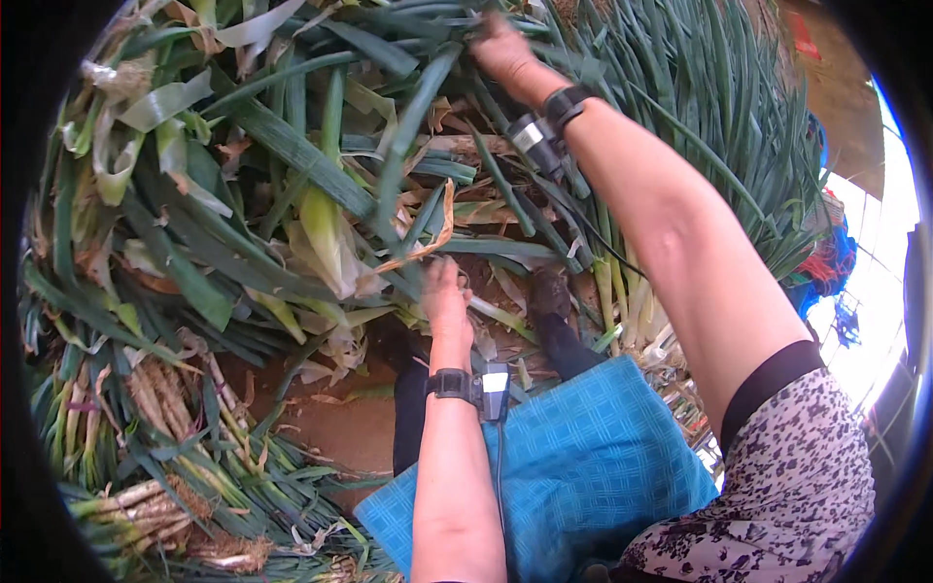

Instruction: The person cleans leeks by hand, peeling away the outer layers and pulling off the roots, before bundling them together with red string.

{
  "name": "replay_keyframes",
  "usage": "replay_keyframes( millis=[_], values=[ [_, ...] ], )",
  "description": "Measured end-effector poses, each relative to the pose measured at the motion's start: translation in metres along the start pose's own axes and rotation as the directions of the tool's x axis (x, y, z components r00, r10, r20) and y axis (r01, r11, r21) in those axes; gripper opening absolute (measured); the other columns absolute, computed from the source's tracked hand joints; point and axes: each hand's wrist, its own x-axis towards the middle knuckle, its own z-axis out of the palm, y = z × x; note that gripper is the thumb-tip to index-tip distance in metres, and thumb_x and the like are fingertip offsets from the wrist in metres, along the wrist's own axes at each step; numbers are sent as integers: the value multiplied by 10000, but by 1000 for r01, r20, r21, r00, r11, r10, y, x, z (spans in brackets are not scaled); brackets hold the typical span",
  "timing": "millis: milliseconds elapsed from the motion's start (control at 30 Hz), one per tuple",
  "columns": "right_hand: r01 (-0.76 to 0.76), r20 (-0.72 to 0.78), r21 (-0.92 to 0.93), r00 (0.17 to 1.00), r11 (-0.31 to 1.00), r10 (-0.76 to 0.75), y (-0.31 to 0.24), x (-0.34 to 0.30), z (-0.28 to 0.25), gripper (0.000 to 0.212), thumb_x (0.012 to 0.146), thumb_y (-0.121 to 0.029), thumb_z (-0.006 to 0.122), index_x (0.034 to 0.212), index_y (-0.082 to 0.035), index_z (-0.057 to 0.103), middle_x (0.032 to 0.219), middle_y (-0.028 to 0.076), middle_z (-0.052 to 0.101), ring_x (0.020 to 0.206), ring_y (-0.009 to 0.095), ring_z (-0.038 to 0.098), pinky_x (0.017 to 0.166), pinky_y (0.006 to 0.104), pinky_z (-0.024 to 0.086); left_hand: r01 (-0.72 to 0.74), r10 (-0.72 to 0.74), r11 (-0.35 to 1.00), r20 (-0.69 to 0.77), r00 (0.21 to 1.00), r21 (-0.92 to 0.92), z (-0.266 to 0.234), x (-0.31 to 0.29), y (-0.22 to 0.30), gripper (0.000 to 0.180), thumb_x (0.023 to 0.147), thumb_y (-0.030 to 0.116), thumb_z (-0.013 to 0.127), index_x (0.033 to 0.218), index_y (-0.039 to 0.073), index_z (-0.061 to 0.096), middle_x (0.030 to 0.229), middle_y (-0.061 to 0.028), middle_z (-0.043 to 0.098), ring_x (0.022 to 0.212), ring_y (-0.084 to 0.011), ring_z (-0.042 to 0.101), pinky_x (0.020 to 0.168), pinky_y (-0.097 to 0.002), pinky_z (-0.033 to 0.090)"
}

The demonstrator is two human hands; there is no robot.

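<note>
Low in the middle, my left hand [447, 296] has its fingers curled in, slightly blurred, around what looks like a green onion. Its pale stalk [501, 314] sticks out to the right of the hand. A dry tan leaf [428, 248] rises just above these fingers. My right hand [505, 56] reaches far forward among long green leaves [379, 47] at the top. Motion smears its fingers, so its grip is unclear. Left of my hands lies a big tangled heap of green onions [170, 228], with a thick pale stem [326, 238] near its edge.
Upright green onions [700, 126] stand densely at the right. Bundles with roots [146, 515] lie at the lower left. A blue checked cloth [593, 447] covers my lap. My dark shoe [550, 291] rests among trimmings on brown ground [311, 418]. Cabled devices [496, 389] hang at my wrists.
</note>
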Motion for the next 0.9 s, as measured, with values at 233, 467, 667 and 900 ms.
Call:
replay_keyframes(
  millis=[233,467,667,900],
  values=[
    [410,423,8,825,912,-375,19,-37,3,227,751,-192,596,894,-16,596,857,222,608,807,404,587,717,443,485,-6,15,968,34,999,-251,24,46,-10,482,797,304,718,1203,185,487,1104,18,517,1006,-126,457,917,-394,318],
    [349,424,-373,888,860,-177,1,-76,44,456,829,-309,475,1195,-37,455,949,243,631,934,412,582,826,498,436,-204,260,895,91,961,-397,31,66,-2,677,803,207,727,1366,119,362,1302,-32,453,1150,-188,449,998,-353,341],
    [66,702,-275,695,959,154,15,-155,14,599,814,-600,491,949,-31,624,834,205,628,833,398,598,782,460,475,108,106,808,322,941,-579,1,42,-23,437,880,389,592,1212,117,512,1148,-16,570,1070,-202,516,956,-400,404],
    [-23,818,-180,552,983,162,21,-145,21,899,674,-707,615,1184,28,519,1106,231,568,1067,352,531,918,419,409,-142,218,873,112,970,-467,-5,64,-47,533,773,429,683,1192,142,521,1053,-6,574,1001,-186,526,902,-372,414]
  ],
)
